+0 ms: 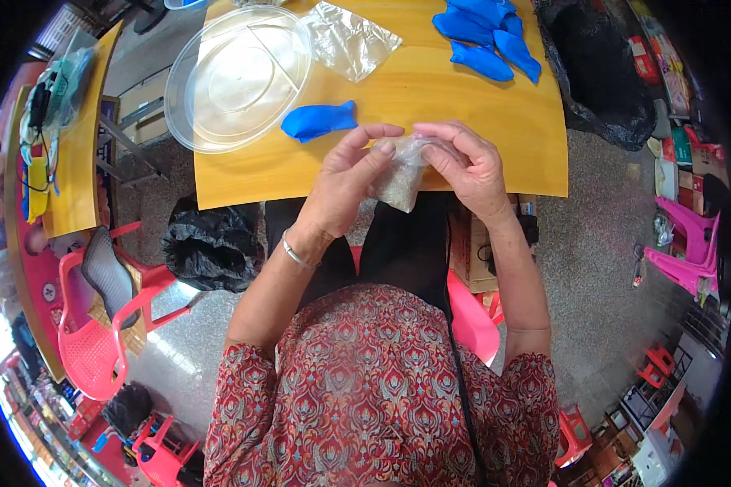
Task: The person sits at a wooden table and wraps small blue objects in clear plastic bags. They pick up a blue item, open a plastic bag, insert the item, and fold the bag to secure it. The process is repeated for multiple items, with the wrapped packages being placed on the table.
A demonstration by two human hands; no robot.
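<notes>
- One clear bag of pale grains [398, 188]: we see it suspended over the near edge of the yellow table [512, 146].
- Left hand [341, 177]: thumb and fingers grasp the bag at 11 o'clock.
- Right hand [473, 169]: fingers pinch its neck at 1 o'clock.
- From the bag, we find a blue fish-shaped piece [313, 123] at 10 o'clock, a blue heap [467, 27] at 1 o'clock.

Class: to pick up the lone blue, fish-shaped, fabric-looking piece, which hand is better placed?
Probably the left hand, nearer the blue piece; the right hand is farther. Both hold a small clear plastic bag.
</notes>
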